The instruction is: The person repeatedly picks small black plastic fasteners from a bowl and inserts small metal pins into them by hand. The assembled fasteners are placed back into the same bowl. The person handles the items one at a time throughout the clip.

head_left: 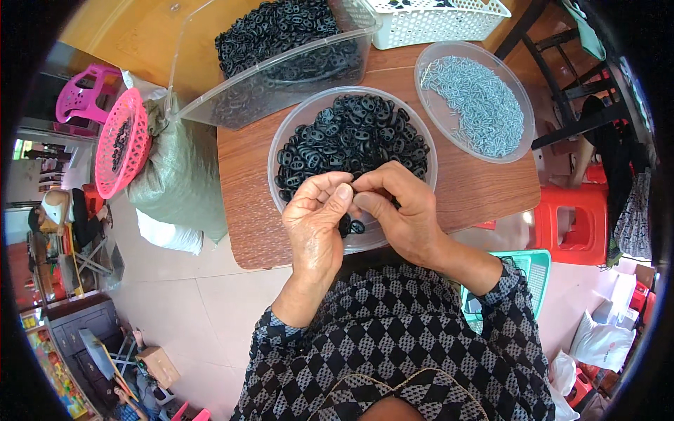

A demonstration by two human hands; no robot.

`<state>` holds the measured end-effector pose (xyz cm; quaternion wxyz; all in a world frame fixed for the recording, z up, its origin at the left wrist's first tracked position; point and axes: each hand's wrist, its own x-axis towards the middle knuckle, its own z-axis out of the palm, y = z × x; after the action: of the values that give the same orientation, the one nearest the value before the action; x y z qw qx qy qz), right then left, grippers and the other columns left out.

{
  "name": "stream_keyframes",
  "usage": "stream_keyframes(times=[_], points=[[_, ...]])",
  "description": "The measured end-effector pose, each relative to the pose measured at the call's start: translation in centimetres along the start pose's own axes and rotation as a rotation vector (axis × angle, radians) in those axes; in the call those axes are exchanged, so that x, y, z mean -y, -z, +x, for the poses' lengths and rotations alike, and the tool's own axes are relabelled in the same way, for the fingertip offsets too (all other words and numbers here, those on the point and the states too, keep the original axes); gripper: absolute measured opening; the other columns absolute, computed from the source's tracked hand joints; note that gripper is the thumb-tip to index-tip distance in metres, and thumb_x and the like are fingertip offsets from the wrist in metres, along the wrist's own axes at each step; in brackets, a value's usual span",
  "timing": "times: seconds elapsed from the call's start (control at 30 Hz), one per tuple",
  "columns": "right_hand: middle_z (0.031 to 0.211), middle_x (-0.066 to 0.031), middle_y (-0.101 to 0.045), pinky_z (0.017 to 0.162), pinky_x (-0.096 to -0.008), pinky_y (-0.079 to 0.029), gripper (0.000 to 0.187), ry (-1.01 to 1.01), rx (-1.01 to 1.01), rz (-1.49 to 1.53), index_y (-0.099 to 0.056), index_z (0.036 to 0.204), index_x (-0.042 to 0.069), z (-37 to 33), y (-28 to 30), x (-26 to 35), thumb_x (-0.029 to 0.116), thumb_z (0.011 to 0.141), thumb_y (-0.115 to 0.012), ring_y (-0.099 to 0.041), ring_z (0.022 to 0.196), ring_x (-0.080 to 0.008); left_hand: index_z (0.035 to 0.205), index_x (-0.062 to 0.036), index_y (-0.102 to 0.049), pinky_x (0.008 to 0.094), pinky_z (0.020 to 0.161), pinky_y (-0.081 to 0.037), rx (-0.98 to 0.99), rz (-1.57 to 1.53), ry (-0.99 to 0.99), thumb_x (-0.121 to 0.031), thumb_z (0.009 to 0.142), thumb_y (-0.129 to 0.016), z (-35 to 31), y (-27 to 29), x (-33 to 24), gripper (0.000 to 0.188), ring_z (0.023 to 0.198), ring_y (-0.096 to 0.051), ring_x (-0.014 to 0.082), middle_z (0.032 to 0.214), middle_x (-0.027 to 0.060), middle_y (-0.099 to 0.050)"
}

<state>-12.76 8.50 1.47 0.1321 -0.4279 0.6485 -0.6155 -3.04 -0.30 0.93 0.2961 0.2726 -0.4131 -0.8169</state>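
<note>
My left hand (316,221) and my right hand (401,209) meet over the near side of a round clear tub (275,151). Thumb and fingers are pinched together on each hand, tip to tip. Whatever they hold between them is tiny and mostly covered by the fingertips. Heaped in the tub are small black oval plastic pieces with holes (351,137). A few more of these black pieces (357,226) show just below my fingers. To the right, a second round clear tub (524,133) contains many small silvery screw-like pins (477,105).
Both tubs stand on a brown wooden table (246,203). Behind is a large clear bin (281,84) of black pieces, beside a white basket (442,24). A pink basket (119,144) tops a sack (179,175) at left. A red stool (572,224) and green basket (537,274) are right.
</note>
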Motion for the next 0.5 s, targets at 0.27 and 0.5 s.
stream_keyframes(times=[0.27,0.5], points=[[0.082,-0.0004,-0.062,0.064,-0.0203,-0.045,0.01,-0.399,-0.033,0.395,-0.063,0.093,-0.001,-0.1,0.6,-0.4,0.001,0.083,-0.06,-0.054,0.074,-0.0043,0.097,0.0043,-0.058,0.0264,0.064,-0.051,0.04,0.115,-0.057,-0.003,0.082,-0.063,-0.5,0.9,0.4,0.017,0.069,-0.058,0.0143,0.085,0.0085,-0.062],[0.08,-0.0004,-0.061,0.063,-0.0185,-0.045,0.01,-0.363,-0.092,0.623,-0.062,0.093,0.0,0.7,-0.5,-0.2,0.0,0.084,-0.058,-0.054,0.074,-0.0047,0.093,0.0028,-0.054,0.0254,0.06,-0.05,0.049,0.068,0.032,-0.004,0.087,-0.057,-0.3,-0.5,-1.2,0.01,0.07,-0.06,0.0142,0.084,0.0094,-0.061]])
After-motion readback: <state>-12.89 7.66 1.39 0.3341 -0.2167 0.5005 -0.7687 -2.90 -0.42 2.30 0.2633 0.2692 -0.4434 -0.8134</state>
